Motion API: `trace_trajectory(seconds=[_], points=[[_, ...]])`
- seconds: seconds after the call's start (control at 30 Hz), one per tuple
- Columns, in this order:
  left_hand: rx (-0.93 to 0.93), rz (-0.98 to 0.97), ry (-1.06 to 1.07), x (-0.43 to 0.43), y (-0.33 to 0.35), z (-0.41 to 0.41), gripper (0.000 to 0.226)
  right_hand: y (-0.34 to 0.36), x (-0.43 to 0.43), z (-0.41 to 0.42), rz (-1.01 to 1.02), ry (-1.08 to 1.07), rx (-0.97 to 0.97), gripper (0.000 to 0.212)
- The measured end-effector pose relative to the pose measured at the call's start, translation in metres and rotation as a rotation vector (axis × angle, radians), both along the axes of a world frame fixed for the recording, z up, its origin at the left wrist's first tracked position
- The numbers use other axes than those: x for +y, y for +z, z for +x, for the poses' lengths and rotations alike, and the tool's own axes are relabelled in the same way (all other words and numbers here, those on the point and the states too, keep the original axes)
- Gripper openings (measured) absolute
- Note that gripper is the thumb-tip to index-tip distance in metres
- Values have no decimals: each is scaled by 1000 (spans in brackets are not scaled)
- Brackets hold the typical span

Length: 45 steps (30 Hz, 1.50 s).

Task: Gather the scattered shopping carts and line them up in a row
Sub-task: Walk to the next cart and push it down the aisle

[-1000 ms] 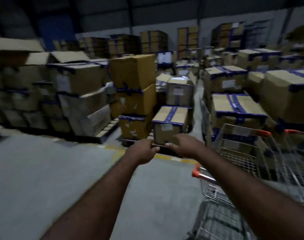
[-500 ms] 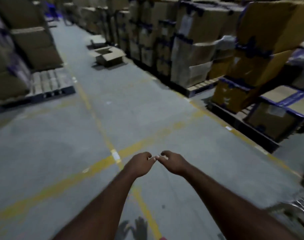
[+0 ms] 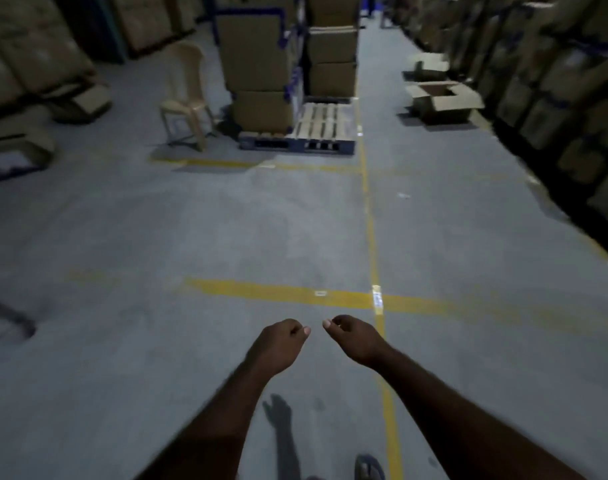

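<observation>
While stretched forward, left hand (image 3: 278,344): fingers loosely curled, holding nothing.
Right hand (image 3: 356,337): loosely curled, empty, near the left.
Floor (image 3: 191,237): grey, yellow lines (image 3: 285,294) crossing.
Shopping carts: cannot tell where.

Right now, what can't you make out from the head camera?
Head view:
- Shopping carts: none in frame; any beyond the edges are unseen.
- Dark shape at the left edge: cut off, unidentifiable.
- Stacked boxes on the right: markings lost to blur and dim light.
- Far aisle end: too small and dark.
</observation>
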<state>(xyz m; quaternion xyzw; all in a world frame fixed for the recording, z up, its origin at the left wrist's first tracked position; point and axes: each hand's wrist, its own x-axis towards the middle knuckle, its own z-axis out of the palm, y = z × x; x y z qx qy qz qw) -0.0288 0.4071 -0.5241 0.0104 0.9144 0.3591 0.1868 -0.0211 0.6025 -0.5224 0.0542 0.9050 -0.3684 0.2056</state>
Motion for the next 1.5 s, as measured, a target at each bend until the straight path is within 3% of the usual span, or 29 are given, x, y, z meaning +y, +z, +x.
trace_trajectory(seconds=[0.63,1.07,1.4,1.5], points=[[75,-40,622,-208,31,-112,36,27,-259,-243,-118,703,113,36],[73,-89,985,-427,5,-96,42,7,-517,-291,-120,1096,105,40],[113,-102,1087,-651,26,-109,36,25,-758,-301,-224,1140,130,49],[176,-153,1052,-697,24,-110,56,26,-808,-300,-220,1172,85,40]])
